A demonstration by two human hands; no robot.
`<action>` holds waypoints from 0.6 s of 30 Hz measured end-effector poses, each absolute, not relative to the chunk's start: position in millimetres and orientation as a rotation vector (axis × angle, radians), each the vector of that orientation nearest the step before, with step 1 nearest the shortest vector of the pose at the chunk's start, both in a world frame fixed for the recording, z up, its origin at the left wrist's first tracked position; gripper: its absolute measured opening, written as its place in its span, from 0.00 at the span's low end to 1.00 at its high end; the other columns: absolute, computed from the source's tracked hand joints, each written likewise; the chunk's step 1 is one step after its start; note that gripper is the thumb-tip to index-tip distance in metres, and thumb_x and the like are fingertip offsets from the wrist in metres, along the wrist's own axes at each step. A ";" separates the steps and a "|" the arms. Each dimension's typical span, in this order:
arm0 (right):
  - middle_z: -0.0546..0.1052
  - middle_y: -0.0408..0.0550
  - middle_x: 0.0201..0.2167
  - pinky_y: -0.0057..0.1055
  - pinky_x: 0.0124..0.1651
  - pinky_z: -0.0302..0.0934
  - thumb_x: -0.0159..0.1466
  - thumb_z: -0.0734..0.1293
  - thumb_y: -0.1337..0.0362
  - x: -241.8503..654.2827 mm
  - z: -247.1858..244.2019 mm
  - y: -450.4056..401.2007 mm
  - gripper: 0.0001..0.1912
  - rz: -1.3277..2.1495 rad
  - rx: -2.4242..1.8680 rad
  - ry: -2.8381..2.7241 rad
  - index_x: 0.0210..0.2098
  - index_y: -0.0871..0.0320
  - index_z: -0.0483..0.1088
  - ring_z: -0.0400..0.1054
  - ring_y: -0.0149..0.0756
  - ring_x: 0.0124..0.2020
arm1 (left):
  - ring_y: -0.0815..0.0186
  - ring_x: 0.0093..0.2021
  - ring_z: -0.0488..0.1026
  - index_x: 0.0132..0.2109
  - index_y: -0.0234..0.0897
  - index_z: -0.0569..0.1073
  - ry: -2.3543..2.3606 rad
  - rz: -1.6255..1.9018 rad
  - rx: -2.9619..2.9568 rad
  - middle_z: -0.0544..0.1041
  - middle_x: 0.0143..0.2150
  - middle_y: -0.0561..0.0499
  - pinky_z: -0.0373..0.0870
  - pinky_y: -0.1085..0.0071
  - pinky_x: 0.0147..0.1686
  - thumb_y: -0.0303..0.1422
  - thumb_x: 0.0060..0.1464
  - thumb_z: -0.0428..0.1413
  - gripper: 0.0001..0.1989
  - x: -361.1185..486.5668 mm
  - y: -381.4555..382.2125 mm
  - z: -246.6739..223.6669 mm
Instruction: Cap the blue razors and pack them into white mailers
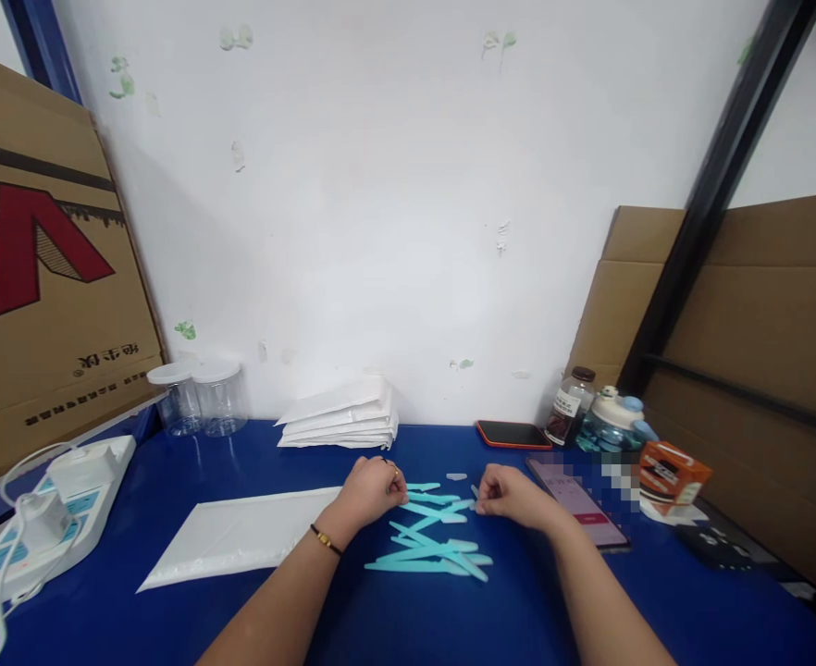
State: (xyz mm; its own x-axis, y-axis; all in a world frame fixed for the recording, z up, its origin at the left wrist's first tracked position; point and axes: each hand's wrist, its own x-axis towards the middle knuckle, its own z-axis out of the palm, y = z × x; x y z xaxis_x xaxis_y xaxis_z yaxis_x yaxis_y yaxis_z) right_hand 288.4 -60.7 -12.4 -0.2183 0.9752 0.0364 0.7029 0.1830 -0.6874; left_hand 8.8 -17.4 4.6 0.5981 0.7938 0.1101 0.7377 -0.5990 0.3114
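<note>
Several slim turquoise eyebrow razors (426, 553) with pale translucent caps lie crisscrossed on the blue table, between and in front of my hands. My left hand (373, 488) is closed in a pinch at the left end of a razor in the far part of the pile. Opposite it, my right hand (512, 497) pinches a small translucent piece like a cap (476, 492) at the pile's right side. The fingers partly hide what they grip. One loose translucent cap (456, 476) rests just beyond the pile.
A white padded envelope (241, 536) lies left of my hands, with stacked envelopes (342, 416) by the wall. Two clear jars (220, 402) and a power strip (95, 509) stand left. Phones (512, 434), a bottle (567, 407) and an orange box (672, 474) are right.
</note>
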 end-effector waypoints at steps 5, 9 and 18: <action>0.70 0.44 0.30 0.27 0.33 0.58 0.49 0.71 0.62 291.3 -7.9 -61.1 0.09 0.517 -1.618 -1.963 0.30 0.58 0.73 0.65 0.34 0.31 | 0.65 0.40 0.70 0.32 0.44 0.76 1.316 0.356 2.518 0.77 0.35 0.56 0.57 0.69 0.41 0.37 0.49 0.56 0.05 -1.0 -11.8 6.5; 0.69 0.44 0.30 0.26 0.32 0.57 0.53 0.69 0.62 267.2 -7.3 -63.5 0.04 0.529 -1.506 -2.078 0.27 0.57 0.73 0.64 0.31 0.29 | 0.64 0.42 0.69 0.40 0.44 0.73 1.383 0.530 2.496 0.74 0.39 0.54 0.58 0.69 0.41 0.37 0.47 0.58 0.11 -0.1 -16.3 7.5; 0.69 0.42 0.29 0.23 0.26 0.54 0.50 0.70 0.67 250.0 -16.2 -61.6 0.04 0.697 -1.456 -2.089 0.25 0.59 0.71 0.63 0.29 0.26 | 0.64 0.41 0.68 0.32 0.43 0.75 1.108 0.345 2.653 0.74 0.35 0.54 0.56 0.70 0.39 0.40 0.47 0.59 0.07 14.1 -26.2 -1.2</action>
